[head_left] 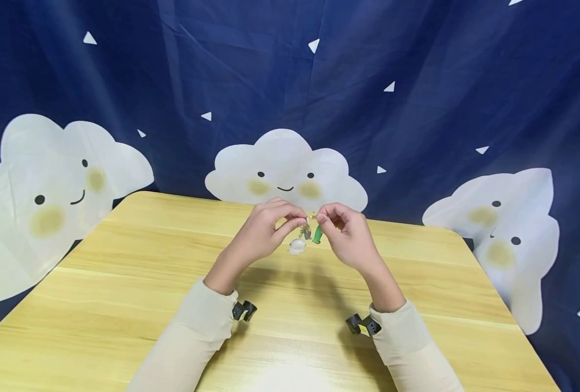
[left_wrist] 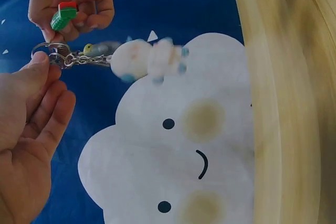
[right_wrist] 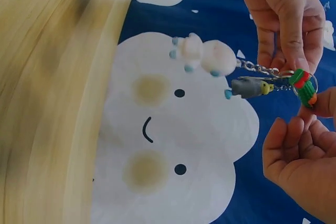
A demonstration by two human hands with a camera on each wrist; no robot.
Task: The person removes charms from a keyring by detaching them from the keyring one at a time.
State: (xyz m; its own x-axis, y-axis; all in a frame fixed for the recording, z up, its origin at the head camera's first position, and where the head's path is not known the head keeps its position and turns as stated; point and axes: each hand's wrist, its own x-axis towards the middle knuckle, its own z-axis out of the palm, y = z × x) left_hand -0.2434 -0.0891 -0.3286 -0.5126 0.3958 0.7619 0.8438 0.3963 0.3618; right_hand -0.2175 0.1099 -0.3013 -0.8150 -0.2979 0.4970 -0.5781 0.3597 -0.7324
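Observation:
A metal key ring (left_wrist: pixel 39 46) is held up above the table between both hands. My left hand (head_left: pixel 270 228) pinches it between thumb and forefinger. Thumb and fingertips of my right hand (head_left: pixel 346 234) pinch the ring's other side, beside a green charm with red and orange parts (right_wrist: pixel 303 86). From the ring hangs a chain (right_wrist: pixel 257 67) bearing a white figure with blue feet (left_wrist: pixel 137 60). A grey figure with a yellow head (right_wrist: pixel 249 87) dangles next to it. Fingers partly hide the ring where they grip it.
Below the hands lies a wooden table (head_left: pixel 172 272). A dark blue curtain with white clouds (head_left: pixel 285 169) hangs behind its far edge. Each sleeve cuff carries a small black camera (head_left: pixel 243 311).

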